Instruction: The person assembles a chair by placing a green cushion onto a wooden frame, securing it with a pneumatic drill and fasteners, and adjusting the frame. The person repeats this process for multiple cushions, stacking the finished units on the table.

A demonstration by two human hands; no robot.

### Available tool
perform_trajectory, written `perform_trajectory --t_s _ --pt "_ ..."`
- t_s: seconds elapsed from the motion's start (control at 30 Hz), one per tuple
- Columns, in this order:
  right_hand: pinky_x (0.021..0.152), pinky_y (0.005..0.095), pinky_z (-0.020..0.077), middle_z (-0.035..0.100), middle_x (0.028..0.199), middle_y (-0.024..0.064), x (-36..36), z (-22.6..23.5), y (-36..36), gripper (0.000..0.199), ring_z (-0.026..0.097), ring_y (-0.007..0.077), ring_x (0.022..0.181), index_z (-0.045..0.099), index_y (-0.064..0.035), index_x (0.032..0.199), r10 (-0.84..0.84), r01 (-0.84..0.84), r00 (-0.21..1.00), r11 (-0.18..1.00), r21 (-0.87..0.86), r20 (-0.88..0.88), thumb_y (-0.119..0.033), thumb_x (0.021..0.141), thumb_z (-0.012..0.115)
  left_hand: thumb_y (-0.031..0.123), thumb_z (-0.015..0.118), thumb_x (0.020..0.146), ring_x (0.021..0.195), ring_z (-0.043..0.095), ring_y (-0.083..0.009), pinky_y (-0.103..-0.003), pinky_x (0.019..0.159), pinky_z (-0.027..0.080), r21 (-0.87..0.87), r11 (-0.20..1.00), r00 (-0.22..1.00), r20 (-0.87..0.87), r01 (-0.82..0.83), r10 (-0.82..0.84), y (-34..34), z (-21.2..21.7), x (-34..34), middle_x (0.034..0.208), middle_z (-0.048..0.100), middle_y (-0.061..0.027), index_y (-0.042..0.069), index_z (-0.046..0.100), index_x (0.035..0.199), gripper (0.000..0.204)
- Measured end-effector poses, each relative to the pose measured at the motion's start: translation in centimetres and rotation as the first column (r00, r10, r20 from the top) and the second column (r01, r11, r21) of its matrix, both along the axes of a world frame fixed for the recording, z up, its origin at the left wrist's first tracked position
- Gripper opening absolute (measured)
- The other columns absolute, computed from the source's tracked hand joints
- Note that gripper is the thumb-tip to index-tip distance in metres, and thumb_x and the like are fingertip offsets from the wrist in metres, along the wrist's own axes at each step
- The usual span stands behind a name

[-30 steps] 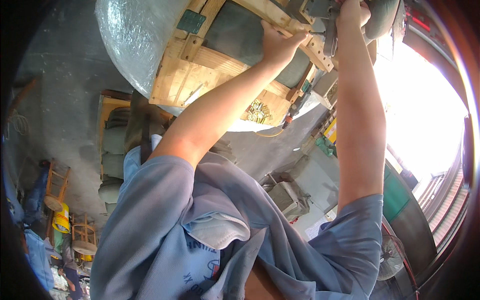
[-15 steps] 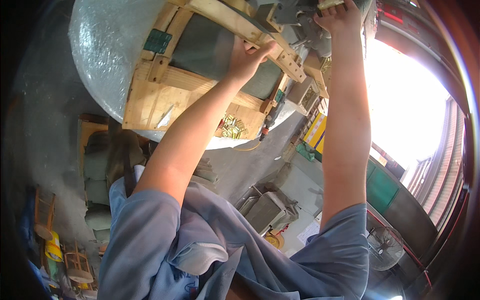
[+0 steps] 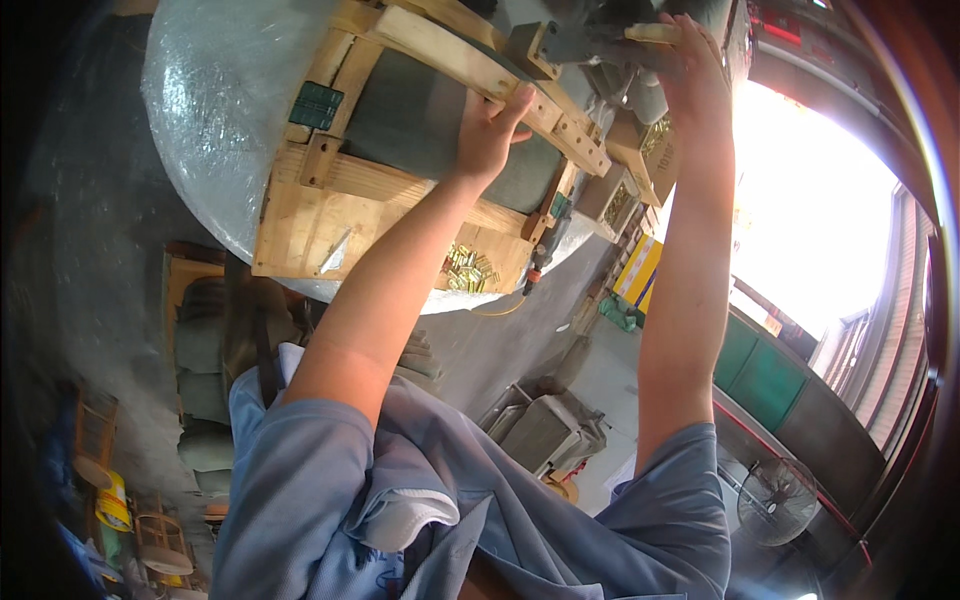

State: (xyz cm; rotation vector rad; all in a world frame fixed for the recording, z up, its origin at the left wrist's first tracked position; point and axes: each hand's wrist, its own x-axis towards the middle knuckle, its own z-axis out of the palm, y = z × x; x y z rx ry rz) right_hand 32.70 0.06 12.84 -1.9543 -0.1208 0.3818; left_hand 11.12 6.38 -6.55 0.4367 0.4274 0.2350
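A wooden frame [image 3: 450, 52] surrounds a dark grey-green cushioned panel [image 3: 400, 110] on a plywood board [image 3: 290, 235]. My left hand [image 3: 487, 140] is closed at the frame's far rail, its fingertips over the edge. At the upper right, my right hand [image 3: 700, 85] is raised and closed beside a grey metal tool or machine part [image 3: 615, 65]. A pale bar-shaped piece [image 3: 652, 33] shows at its fingers; the rest of its grip is hidden and blurred. A heap of small brass-coloured pieces [image 3: 470, 268] lies on the board by my left forearm.
The board rests on a round table wrapped in clear film [image 3: 195, 130]. A slim tool with an orange part [image 3: 533, 275] hangs at the board's right corner. Open boxes [image 3: 612, 205] of brass pieces stand beyond it. A fan [image 3: 777, 500] is at the lower right.
The whole view has shifted slightly. My right hand has moved a little lower and turned near the grey metal part. My left hand stays at the wooden rail, its fingers slightly shifted.
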Motion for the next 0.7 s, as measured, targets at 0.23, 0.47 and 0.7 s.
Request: perform_trajectory --t_s 0.23,0.47,0.7 --pt "0.055 0.0336 0.0487 0.066 0.067 0.0103 -4.7 -2.5 5.9 0.044 0.062 0.0197 0.057 0.063 0.0008 0.099 -0.054 0.260 0.797 0.930 -0.261 0.601 -0.040 0.113 0.055 0.039 0.077 0.099 0.128 0.066 -0.0361 -0.050 0.103 0.062 -0.060 0.997 0.995 -0.073 0.057 -0.061 0.8 1.3 0.9 0.143 0.056 -0.0189 0.006 0.039 0.145 0.069" --pt "0.058 0.0352 0.0500 0.066 0.064 0.0099 -3.4 -3.0 5.6 0.046 0.062 0.0187 0.057 0.065 0.0035 0.098 -0.006 0.233 0.797 0.925 -0.299 0.604 -0.037 0.114 0.051 0.041 0.080 0.097 0.134 0.062 -0.0360 -0.049 0.110 0.058 -0.019 0.995 0.994 -0.042 0.101 -0.102 1.0 0.9 1.6 0.143 0.056 -0.0192 0.005 0.034 0.149 0.077" --pt "0.062 0.0342 0.0512 0.067 0.070 0.0097 -2.4 -2.8 3.4 0.040 0.063 0.0189 0.059 0.062 0.0029 0.101 -0.115 0.153 0.913 0.986 -0.065 0.392 -0.034 0.114 0.054 0.047 0.083 0.094 0.134 0.062 -0.0339 -0.049 0.111 0.056 0.027 0.986 0.983 -0.079 0.167 -0.164 0.2 1.3 1.3 0.146 0.057 -0.0190 0.006 0.041 0.146 0.079"
